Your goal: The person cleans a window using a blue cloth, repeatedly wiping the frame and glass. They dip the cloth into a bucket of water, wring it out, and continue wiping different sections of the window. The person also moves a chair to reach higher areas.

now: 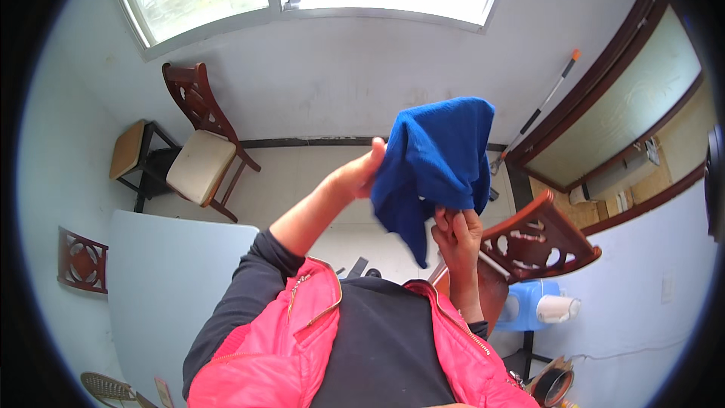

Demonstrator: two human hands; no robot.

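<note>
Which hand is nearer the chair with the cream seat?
Left. The left hand is at the left side of the blue cloth, right of the chair; the right hand is farther right, at the cloth's lower edge.

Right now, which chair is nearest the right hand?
The reddish-brown wooden chair with the carved back, just beside the right hand; the other chairs stand off to the left, farther away.

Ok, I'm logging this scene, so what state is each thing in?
Blue cloth: held up, loosely draped, one corner hanging
Left hand: at the cloth's left edge, fingers mostly hidden
Right hand: pinching the cloth's lower edge
Pink vest: unzipped
Frosted-glass door: apparently partly open
Orange-tipped pole: leaning
Cream-seated chair: upright
</note>
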